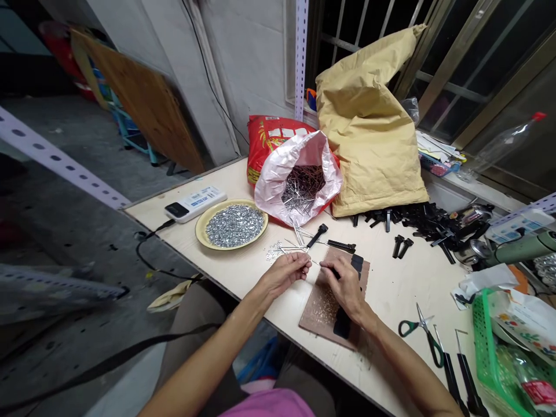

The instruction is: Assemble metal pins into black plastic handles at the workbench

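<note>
So both hands are working close together over a pale table (403, 301). The left hand (284, 273) is pinched shut on a few thin metal pins (292, 249), which poke out past the fingers toward the right hand. The right hand (345, 284) is curled, its fingers closed on a thin dark piece (335, 272), though it's too small to make out properly. Right under the right hand lies a brown speckled board (321, 315) with black strips on it. Just ahead of the hands there's a black-handled tool (317, 236), and behind that a white-pink plastic sack (278, 185) of nails (303, 188) slumped against a red bag (269, 142) and a tan paper sack (369, 133). Ahead and left of the left hand sits a yellow plate (230, 246) heaped with small silver bits (234, 227), beside a white plastic device (195, 204). Off to the right of the right hand are a pile of black plastic parts (425, 223), green-handled scissors (421, 339) and a green plastic basket (482, 347).
</note>
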`<state>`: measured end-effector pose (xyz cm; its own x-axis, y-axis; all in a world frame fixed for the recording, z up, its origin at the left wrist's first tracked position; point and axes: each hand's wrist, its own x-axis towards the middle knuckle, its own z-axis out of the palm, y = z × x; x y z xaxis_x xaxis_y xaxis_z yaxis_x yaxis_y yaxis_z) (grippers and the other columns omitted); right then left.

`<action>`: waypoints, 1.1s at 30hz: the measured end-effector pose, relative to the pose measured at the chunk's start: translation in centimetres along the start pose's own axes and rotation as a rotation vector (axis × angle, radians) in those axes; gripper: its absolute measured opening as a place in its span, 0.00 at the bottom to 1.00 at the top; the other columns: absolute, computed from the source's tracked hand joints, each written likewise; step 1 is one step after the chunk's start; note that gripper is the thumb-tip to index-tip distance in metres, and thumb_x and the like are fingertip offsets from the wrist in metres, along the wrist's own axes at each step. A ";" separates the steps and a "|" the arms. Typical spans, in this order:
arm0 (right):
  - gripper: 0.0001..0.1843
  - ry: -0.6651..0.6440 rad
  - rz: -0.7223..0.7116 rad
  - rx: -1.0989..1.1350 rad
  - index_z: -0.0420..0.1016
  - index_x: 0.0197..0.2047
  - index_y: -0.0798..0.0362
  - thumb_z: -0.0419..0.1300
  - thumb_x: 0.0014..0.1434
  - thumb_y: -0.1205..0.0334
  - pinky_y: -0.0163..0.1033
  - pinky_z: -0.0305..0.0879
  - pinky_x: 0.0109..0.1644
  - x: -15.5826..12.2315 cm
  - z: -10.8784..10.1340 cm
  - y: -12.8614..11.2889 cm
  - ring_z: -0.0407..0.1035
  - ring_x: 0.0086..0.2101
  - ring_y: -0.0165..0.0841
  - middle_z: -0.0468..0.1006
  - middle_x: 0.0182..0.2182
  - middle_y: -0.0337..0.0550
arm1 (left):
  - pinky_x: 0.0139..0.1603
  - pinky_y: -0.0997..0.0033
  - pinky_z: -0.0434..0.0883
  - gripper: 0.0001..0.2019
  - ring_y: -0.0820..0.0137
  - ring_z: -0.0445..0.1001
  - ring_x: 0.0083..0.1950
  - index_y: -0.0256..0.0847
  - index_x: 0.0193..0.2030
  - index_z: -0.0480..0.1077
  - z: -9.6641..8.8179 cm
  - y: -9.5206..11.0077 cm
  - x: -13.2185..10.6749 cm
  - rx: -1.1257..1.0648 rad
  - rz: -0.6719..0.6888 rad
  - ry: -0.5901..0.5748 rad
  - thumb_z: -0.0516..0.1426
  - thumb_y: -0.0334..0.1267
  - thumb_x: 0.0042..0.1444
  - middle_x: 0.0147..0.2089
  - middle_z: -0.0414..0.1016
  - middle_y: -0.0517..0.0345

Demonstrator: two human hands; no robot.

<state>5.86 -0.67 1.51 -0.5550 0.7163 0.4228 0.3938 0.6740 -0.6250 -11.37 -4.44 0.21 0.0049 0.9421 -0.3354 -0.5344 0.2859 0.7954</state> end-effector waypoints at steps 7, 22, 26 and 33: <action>0.13 0.031 -0.028 -0.032 0.76 0.39 0.51 0.50 0.65 0.61 0.36 0.69 0.35 -0.6 -0.2 -0.4 0.70 0.30 0.32 0.72 0.29 0.42 | 0.27 0.78 0.66 0.18 0.80 0.65 0.23 0.34 0.24 0.70 0.7 -0.3 -0.6 -0.154 -0.079 -0.020 0.71 0.41 0.31 0.22 0.70 0.61; 0.14 0.062 -0.076 -0.353 0.75 0.39 0.52 0.49 0.66 0.64 0.37 0.67 0.33 -2.0 -0.6 -1.0 0.68 0.31 0.34 0.71 0.29 0.45 | 0.28 0.75 0.67 0.19 0.77 0.67 0.24 0.34 0.25 0.73 3.0 -1.5 -1.8 0.020 0.121 0.191 0.69 0.47 0.32 0.23 0.73 0.59; 0.12 0.048 -0.040 -0.333 0.74 0.38 0.52 0.49 0.65 0.65 0.37 0.67 0.34 -2.4 -0.4 -1.1 0.69 0.33 0.34 0.72 0.30 0.45 | 0.28 0.74 0.68 0.19 0.76 0.68 0.23 0.34 0.24 0.73 3.0 -1.8 -1.7 0.022 0.108 0.176 0.69 0.47 0.30 0.22 0.73 0.59; 0.12 0.051 0.112 -0.270 0.70 0.37 0.52 0.46 0.66 0.64 0.37 0.68 0.35 -3.0 0.6 -1.5 0.69 0.31 0.33 0.72 0.31 0.44 | 0.31 0.74 0.69 0.20 0.76 0.69 0.23 0.34 0.26 0.73 3.4 -2.8 -1.3 -0.042 0.157 0.226 0.70 0.47 0.29 0.21 0.73 0.61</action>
<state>6.47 -3.99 0.77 -0.4619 0.7926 0.3981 0.6350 0.6089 -0.4754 -6.99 -5.83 0.18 -0.2672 0.9100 -0.3171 -0.5480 0.1272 0.8268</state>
